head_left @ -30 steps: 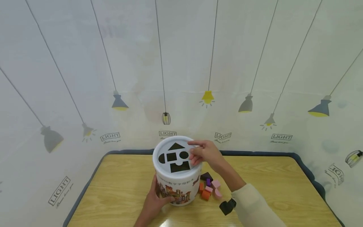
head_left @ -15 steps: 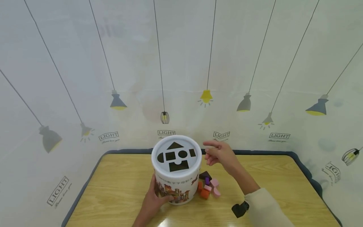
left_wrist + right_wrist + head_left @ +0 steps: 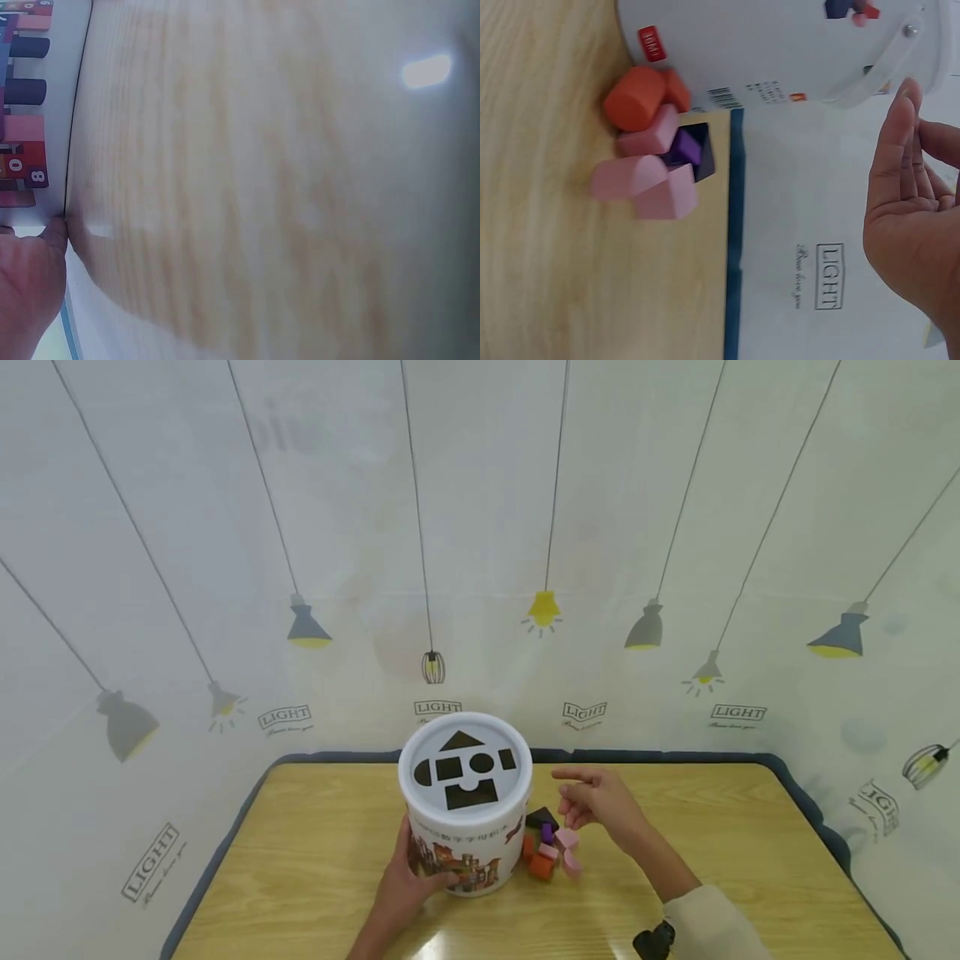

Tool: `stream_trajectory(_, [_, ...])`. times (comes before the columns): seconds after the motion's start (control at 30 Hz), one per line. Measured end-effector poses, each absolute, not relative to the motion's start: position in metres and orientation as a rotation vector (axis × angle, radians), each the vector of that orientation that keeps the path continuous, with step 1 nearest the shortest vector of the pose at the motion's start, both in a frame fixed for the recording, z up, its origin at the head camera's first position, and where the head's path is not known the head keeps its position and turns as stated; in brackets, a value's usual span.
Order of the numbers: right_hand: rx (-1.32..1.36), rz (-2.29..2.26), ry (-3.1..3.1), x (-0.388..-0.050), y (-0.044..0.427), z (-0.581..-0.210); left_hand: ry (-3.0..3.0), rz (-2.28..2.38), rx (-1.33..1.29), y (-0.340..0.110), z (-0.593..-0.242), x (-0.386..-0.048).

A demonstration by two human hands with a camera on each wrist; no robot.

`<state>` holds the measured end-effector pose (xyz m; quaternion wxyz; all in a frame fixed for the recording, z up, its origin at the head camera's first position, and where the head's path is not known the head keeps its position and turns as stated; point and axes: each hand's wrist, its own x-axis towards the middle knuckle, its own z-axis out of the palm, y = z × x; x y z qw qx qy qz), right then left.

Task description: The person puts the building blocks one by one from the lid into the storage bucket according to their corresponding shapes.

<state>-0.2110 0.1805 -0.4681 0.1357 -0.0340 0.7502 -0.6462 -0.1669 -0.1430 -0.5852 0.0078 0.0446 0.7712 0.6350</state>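
Note:
A white round bucket [image 3: 476, 847] of building blocks stands upright on the table. Its pale lid [image 3: 510, 789] has shape-cut holes: a triangle, a circle, rectangles, a half-round and a notched one. My left hand [image 3: 405, 885] holds the bucket's lower left side, thumb across the printed front; its other fingers are mostly hidden. In the head view, my right hand [image 3: 607, 810] hovers right of the bucket, index finger extended, others loosely bent, nothing visibly held. Below it lies a small pile: an orange block [image 3: 542, 867], pink blocks [image 3: 630, 178], a purple block [image 3: 686, 146] and a dark triangular block [image 3: 542, 818].
The wood-grain table [image 3: 720, 843] has a dark blue padded edge [image 3: 675, 757]. Behind it rises a pale wall [image 3: 480, 527] printed with hanging lamps. A white handle [image 3: 881, 67] is fixed to the bucket's side. A black wrist camera [image 3: 654, 941] sits by the right sleeve.
My right hand has drawn away from the lid, to the right and down toward the blocks, uncovering the small rectangular hole. The left hand stays on the bucket.

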Motion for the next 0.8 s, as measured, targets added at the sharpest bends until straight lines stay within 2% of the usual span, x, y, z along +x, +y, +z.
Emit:
stream_trajectory(0.27, [-0.039, -1.83, 2.19, -0.204, 0.193, -0.493, 2.422, 1.997, 0.14, -0.145, -0.607, -0.175])
stream_trajectory(0.8, [0.038, -1.769, 2.196, -0.191, 0.217, -0.54, 2.424, 1.989, 0.136, -0.145, -0.607, -0.174])
